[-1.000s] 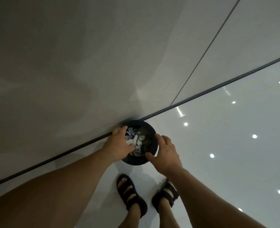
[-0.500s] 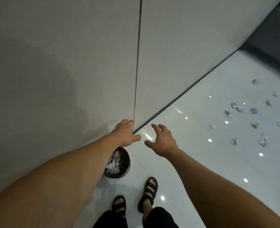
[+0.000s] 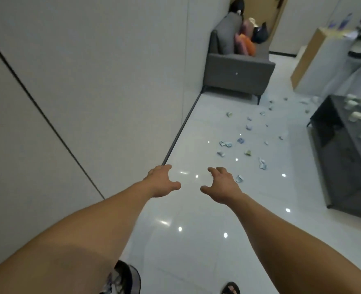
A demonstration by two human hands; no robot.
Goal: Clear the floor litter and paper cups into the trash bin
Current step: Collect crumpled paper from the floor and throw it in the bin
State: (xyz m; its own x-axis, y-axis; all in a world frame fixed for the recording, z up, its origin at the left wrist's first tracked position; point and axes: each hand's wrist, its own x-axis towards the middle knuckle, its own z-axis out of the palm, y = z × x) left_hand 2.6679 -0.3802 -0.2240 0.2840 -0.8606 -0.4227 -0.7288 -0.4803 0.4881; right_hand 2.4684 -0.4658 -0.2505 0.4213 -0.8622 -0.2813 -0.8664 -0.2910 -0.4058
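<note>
Zero held, head view: let go of trash bin (image 3: 124,279), now low behind left hand (image 3: 161,183); right hand (image 3: 223,185) likewise spread, empty. Swung toward floor litter (image 3: 240,141) just beyond right hand; paper cups (image 3: 359,115) farther right. More pickup likely next.

Dim, motion-blurred, ceiling-light glare spots

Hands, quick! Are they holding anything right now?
Left hand: open, holding nothing.
Right hand: open, holding nothing.
</note>
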